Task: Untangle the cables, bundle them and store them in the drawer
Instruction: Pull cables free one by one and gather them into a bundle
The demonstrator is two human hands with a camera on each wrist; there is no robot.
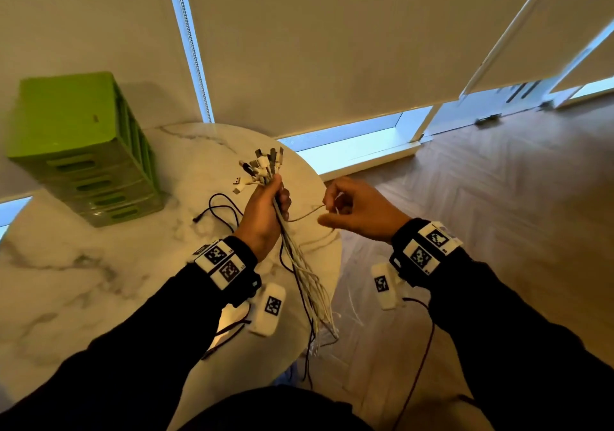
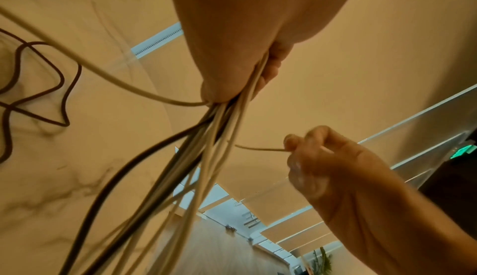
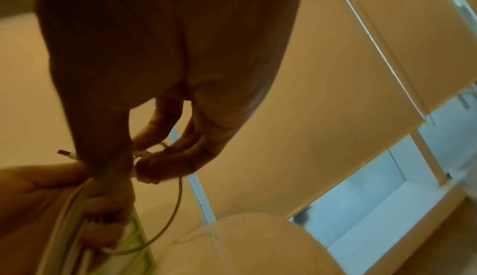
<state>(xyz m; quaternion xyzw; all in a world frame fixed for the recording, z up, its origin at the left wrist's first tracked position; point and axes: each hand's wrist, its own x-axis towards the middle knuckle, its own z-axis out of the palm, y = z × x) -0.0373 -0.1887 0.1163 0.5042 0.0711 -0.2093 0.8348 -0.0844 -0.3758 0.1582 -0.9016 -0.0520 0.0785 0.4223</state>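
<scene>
My left hand grips a bundle of white and grey cables upright above the marble table. Their plugs fan out above the fist and the tails hang down past the table's edge. My right hand, a little to the right, pinches one thin cable that runs sideways from the bundle. In the left wrist view the same thin cable reaches the right hand's fingertips. In the right wrist view the pinched thin cable loops down from that hand. A black cable lies loose on the table.
A green drawer unit with several shut drawers stands at the table's back left. Roller blinds and low window strips lie behind the table. Wooden floor spreads to the right of the rounded table edge.
</scene>
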